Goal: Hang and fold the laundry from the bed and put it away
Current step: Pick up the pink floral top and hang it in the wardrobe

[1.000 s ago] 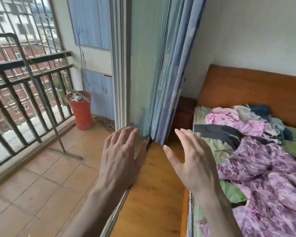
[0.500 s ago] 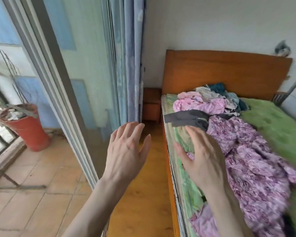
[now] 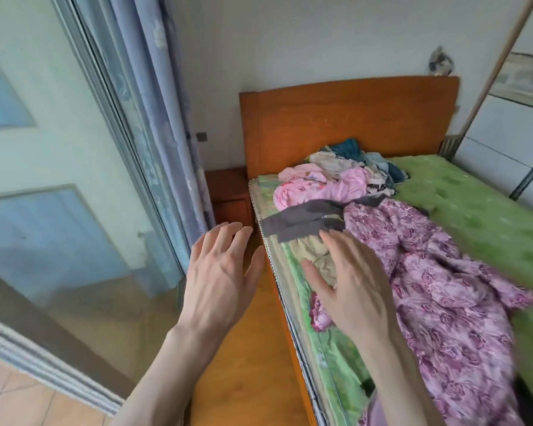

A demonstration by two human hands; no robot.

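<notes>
Laundry lies on the bed [image 3: 474, 204], which has a green cover. A purple flowered garment [image 3: 437, 290] spreads across the near half. A grey garment [image 3: 302, 221] lies beyond it, then a pink piece [image 3: 320, 189] and a heap of beige and blue clothes [image 3: 351, 155] by the headboard. My left hand [image 3: 219, 278] hovers over the floor beside the bed, fingers spread, holding nothing. My right hand [image 3: 351, 284] hovers over the bed's left edge, fingers straight, empty, just left of the purple garment.
A wooden headboard [image 3: 345, 118] backs the bed, with a small wooden nightstand [image 3: 228, 195] at its left. A blue curtain [image 3: 154, 112] and a sliding glass door [image 3: 59, 195] stand left. A wardrobe with sliding doors [image 3: 511, 149] is at the right. The floor strip [image 3: 253, 364] is narrow.
My view has swung right from the balcony to the bed. Both hands stay raised and empty; the right one now hovers over the bed edge.
</notes>
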